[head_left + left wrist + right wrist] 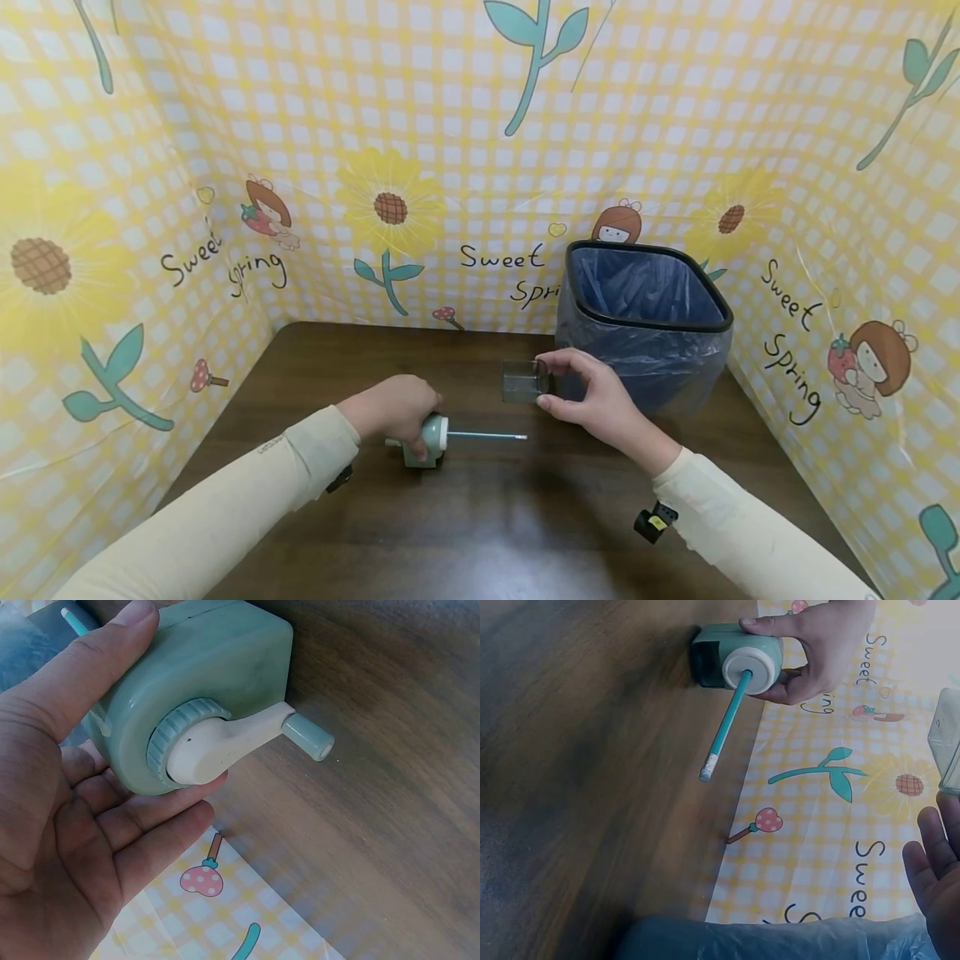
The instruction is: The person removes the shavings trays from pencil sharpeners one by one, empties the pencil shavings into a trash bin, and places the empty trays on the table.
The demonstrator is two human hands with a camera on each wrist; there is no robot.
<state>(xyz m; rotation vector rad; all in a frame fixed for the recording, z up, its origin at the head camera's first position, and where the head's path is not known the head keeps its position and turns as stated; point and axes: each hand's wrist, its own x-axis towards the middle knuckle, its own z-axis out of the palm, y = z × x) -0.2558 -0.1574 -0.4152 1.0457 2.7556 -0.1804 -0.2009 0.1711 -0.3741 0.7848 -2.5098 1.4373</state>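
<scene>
My left hand (397,410) grips a green crank pencil sharpener (217,667) on the table, thumb on one side and fingers on the other. Its white crank arm (240,742) with a green knob points away from the palm in the left wrist view. A blue-green pencil (726,727) sticks out of the sharpener's round white front, its eraser end toward the right. In my right hand (592,396), a clear smoky plastic box (522,381), like a shavings drawer, is pinched between thumb and fingers above the table. Only part of that box shows in the right wrist view.
A dark bin (648,327) with a clear plastic liner stands at the back right, just behind my right hand. The brown wooden table (480,525) meets yellow checked sheeting (480,167) at the back and both sides.
</scene>
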